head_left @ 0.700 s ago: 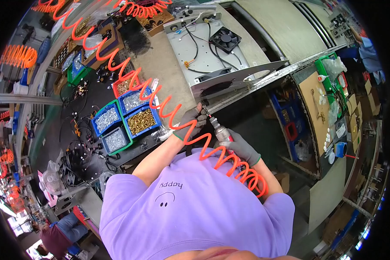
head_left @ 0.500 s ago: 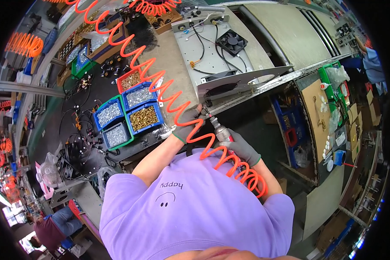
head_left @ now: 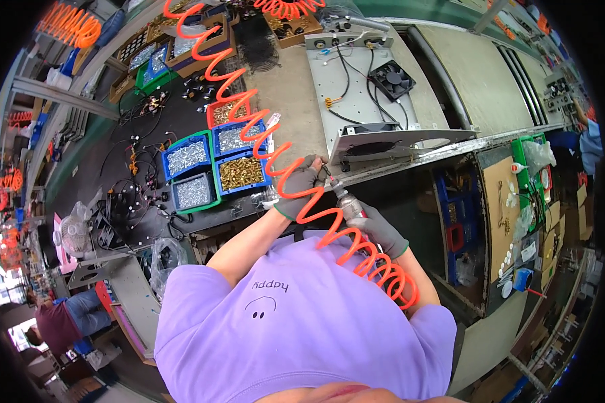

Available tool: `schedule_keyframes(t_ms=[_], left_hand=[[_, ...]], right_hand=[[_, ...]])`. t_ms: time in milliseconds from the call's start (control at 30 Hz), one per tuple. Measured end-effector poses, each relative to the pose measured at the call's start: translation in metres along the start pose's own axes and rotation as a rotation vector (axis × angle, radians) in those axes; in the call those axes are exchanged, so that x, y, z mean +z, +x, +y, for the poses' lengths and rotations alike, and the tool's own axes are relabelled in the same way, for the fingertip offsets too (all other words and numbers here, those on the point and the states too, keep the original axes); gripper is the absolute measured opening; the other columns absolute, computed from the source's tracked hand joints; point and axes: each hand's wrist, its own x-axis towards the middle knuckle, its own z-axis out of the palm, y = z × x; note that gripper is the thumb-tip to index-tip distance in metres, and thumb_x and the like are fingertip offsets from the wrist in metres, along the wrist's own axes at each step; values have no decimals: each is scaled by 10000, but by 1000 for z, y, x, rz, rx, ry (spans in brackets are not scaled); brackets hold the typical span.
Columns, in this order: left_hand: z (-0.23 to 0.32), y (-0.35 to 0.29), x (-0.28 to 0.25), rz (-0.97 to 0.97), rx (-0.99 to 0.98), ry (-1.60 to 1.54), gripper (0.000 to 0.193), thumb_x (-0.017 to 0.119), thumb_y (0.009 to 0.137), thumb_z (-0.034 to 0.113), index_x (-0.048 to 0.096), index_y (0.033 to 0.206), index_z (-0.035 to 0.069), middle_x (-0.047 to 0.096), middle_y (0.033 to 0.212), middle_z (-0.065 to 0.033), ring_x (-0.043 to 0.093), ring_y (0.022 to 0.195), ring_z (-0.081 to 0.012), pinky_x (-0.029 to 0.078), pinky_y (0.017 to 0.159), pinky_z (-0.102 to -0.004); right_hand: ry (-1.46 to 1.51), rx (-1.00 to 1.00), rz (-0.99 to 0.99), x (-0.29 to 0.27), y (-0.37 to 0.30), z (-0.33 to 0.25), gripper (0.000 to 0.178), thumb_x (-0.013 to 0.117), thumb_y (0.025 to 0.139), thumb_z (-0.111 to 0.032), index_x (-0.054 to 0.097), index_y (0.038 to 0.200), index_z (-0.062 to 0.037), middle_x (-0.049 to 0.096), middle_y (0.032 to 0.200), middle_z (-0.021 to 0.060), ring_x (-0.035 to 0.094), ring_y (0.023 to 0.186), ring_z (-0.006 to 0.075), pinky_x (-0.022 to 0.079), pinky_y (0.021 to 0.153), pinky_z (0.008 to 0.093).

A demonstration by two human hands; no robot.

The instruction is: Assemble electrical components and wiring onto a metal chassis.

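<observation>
My right hand (head_left: pixel 381 233), in a grey glove, is wrapped round a silver and red air screwdriver (head_left: pixel 349 204). The tool's tip points up and left toward my left fingers. My left hand (head_left: pixel 298 189), also gloved, has its fingertips pinched together by the bit; a small dark piece there is too small to name. Just beyond my fingers stands a grey metal housing (head_left: pixel 324 77) on the bench, its upright panel (head_left: pixel 400 142) facing me. Inside it are a black fan (head_left: pixel 392 80) and loose cables. An orange coiled air hose (head_left: pixel 307 209) passes over my left hand.
Left of my hands sit blue bins of silver screws (head_left: pixel 187 156) and brass fasteners (head_left: pixel 241 173), plus a red bin (head_left: pixel 226 113). Dark cables (head_left: pixel 136 164) lie farther left. A shelf unit with a brown board (head_left: pixel 501 208) stands at right. Another person (head_left: pixel 70 319) is at lower left.
The whole view has shifted, so the bench, bins and housing appear farther right. Both hands stay together near the housing's corner, and the screwdriver is still in my right hand.
</observation>
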Motion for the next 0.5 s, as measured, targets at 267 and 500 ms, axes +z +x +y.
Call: schedule_keyframes(t_ms=[267, 500], left_hand=[[30, -14, 0, -56, 102, -265, 356, 442, 963, 329, 500, 1133, 21, 492, 705, 4, 418, 523, -53, 397, 492, -181], [40, -31, -108, 327, 76, 169, 245, 522, 917, 236, 564, 1060, 42, 575, 803, -39, 545, 572, -100, 453, 471, -244]], right_hand=[[432, 160, 5, 9, 4, -10, 525, 623, 742, -297, 470, 1165, -26, 563, 749, 60, 560, 514, 148, 470, 433, 264], [460, -125, -122, 25, -5, -63, 649, 605, 709, -290, 407, 1244, 21, 548, 673, 97, 520, 453, 160, 443, 395, 265]])
